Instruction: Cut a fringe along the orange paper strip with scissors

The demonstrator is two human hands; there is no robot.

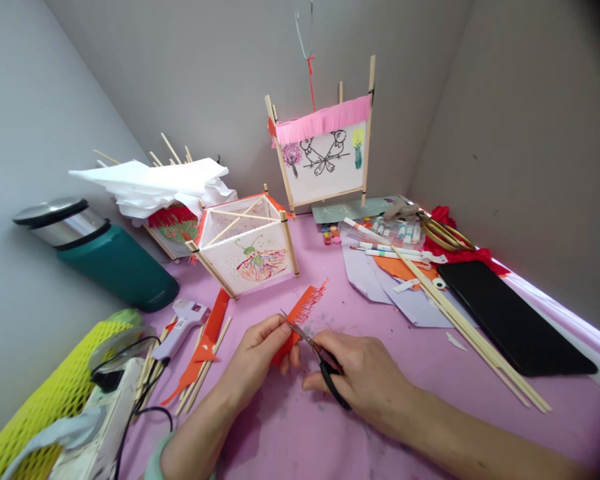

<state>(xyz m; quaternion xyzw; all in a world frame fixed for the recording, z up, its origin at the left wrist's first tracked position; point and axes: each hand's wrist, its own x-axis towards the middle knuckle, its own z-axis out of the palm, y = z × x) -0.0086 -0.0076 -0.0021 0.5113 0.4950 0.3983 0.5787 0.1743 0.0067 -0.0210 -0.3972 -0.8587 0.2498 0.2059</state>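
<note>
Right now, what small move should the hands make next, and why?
I'd probably slide the left hand slightly back along the held orange strip: the scissors in the right hand have their tips close to the left thumb, and the strip is fringed beyond the blades.

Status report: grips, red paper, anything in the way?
Left grip holding fringed red paper. Right grip on scissors, set against paper. Nearest lantern beyond, not blocking.

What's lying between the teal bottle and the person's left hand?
In the head view, going from the teal bottle to the left hand: a lilac glue gun, then a red-orange paper strip among thin wooden sticks.
</note>
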